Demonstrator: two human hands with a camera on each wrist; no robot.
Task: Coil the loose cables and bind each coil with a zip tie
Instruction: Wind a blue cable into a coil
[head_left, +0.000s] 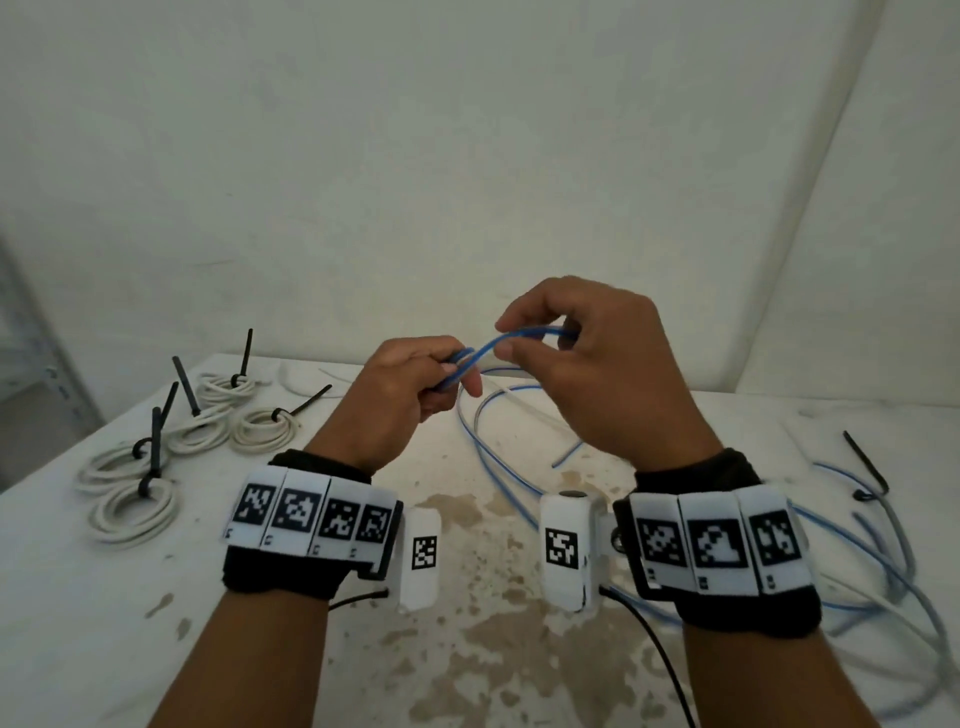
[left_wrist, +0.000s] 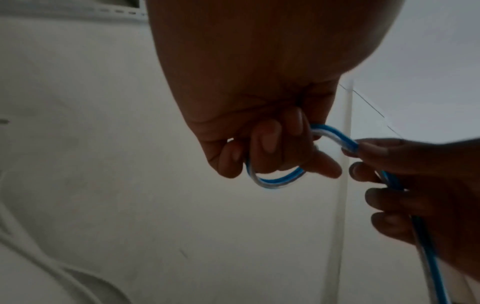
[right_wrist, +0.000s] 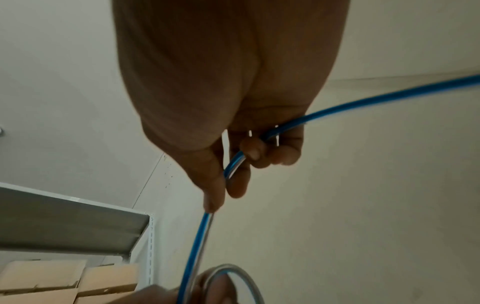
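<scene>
A white, brown-stained desk (head_left: 493, 597) stands against plain pale walls, and both hands work above its middle. The left hand (head_left: 410, 395) has its fingers curled round a small first loop of the thin blue-and-clear flexible cable (head_left: 485, 347); the right hand (head_left: 587, 374) pinches the same cable between thumb and fingers just beside it, the loose length trailing down onto the desk and off toward its right edge. To coil well, I judge each new turn should match that first loop in size, laid flat beside it without twist, while the left hand keeps the turns pinched. Five white cable coils bound with black zip ties (head_left: 208, 441) lie near the desk's left edge; a spare black zip tie (head_left: 867, 467) lies near the right edge
</scene>
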